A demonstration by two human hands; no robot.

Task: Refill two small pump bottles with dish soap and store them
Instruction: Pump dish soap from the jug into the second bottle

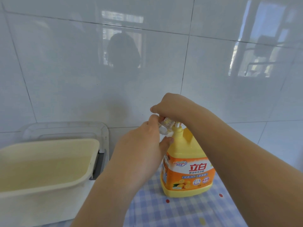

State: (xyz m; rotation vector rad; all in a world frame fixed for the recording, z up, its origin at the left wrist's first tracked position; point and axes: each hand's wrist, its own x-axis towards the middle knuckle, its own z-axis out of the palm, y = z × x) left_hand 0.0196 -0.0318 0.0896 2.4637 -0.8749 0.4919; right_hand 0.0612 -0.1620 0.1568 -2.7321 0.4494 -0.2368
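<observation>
A large yellow dish soap jug (188,169) with an orange label stands upright on the blue checked cloth (188,212). My right hand (170,105) lies on top of its white pump, whose stem (177,124) shows below my fingers; the pump head itself is hidden. My left hand (144,145) grips a small clear bottle (165,126), tilted and held against the pump's spout, just left of the jug's neck. Most of the small bottle is hidden by my fingers. A second small bottle is not in view.
A cream plastic basin (49,171) sits at the left, resting on a white lidded bin (68,128) behind it. A glossy white tiled wall (147,63) rises directly behind the jug. The checked cloth stretches toward the lower right.
</observation>
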